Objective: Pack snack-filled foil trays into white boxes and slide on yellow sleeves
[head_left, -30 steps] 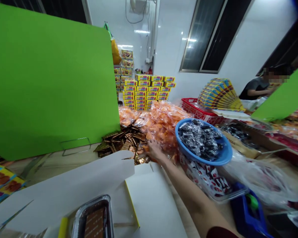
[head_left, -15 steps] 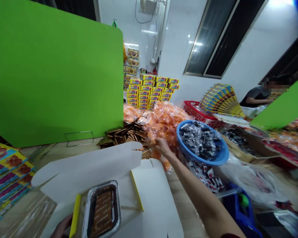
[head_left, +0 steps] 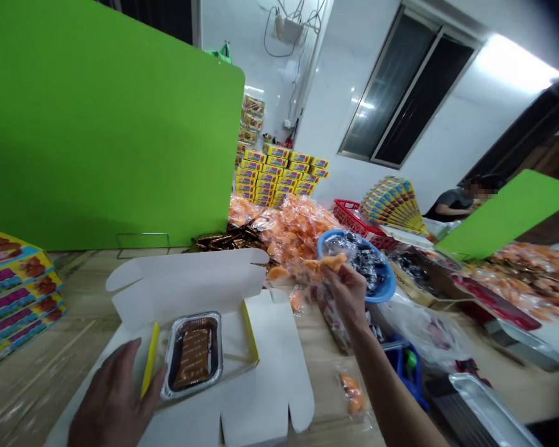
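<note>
My right hand [head_left: 347, 293] is raised over the table, closed on clear packets of orange snacks [head_left: 328, 263]. It hovers in front of the blue bowl [head_left: 386, 287] of black-wrapped sweets, to the right of the open white box [head_left: 270, 347]. My left hand [head_left: 114, 397] lies flat with its fingers spread on the box's left side, touching the yellow flap [head_left: 149, 359]. Inside the box sits a foil tray [head_left: 193, 352] with a brown packet in it.
A heap of orange packets [head_left: 293, 230] and gold-brown packets [head_left: 223, 239] lies behind the box, before a green screen [head_left: 107, 130]. One orange packet [head_left: 351, 391] lies beside my right forearm. Printed flat boxes [head_left: 13, 292] are stacked at left. Another person [head_left: 456, 202] sits at far right.
My right hand has drawn back from the orange heap with packets in it and lifted. My left hand has come up onto the box. The view has tilted down.
</note>
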The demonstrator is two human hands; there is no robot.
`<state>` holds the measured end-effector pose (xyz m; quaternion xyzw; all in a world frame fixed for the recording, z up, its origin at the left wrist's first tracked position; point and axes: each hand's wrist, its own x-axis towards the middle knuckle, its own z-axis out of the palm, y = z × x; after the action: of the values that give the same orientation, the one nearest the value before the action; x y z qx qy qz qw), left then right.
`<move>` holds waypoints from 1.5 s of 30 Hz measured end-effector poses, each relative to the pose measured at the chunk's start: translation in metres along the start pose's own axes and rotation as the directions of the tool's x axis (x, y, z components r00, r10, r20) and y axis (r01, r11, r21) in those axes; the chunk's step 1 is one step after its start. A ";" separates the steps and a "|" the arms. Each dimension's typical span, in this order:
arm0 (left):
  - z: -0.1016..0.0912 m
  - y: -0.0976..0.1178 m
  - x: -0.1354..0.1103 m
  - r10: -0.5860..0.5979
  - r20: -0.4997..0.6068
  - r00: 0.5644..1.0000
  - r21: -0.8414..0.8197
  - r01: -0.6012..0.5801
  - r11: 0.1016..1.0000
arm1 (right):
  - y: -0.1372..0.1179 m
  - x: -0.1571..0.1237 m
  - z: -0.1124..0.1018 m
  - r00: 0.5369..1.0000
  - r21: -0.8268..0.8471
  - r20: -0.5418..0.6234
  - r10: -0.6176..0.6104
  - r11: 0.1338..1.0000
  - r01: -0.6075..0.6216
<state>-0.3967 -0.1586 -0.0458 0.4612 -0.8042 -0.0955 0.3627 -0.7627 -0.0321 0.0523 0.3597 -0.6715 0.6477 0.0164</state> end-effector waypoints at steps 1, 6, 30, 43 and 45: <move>-0.002 0.015 0.001 0.083 -0.066 0.994 -0.004 -0.084 0.996 | -0.007 -0.006 -0.008 0.998 0.056 0.033 0.049 0.997 -0.051; 0.007 0.104 0.018 0.433 -0.009 0.901 -0.237 -0.423 0.875 | -0.034 -0.029 -0.032 0.943 0.244 0.256 0.213 0.929 -0.277; 0.038 0.171 0.024 0.023 0.797 0.604 -0.577 0.772 -0.266 | -0.030 -0.087 -0.016 0.818 0.466 0.392 0.420 0.677 -0.570; 0.045 0.175 0.033 -0.076 0.707 0.703 -0.703 0.687 -0.184 | -0.017 -0.158 -0.052 0.703 0.310 0.569 0.426 0.680 -0.664; 0.038 0.170 0.037 -0.062 0.728 0.682 -0.684 0.719 -0.122 | -0.019 -0.156 -0.073 0.655 0.202 0.625 0.424 0.723 -0.661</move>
<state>-0.5482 -0.1010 0.0289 0.2696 -0.3730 -0.8313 0.3117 -0.6698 0.1062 0.0040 0.2973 -0.5722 0.6191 -0.4482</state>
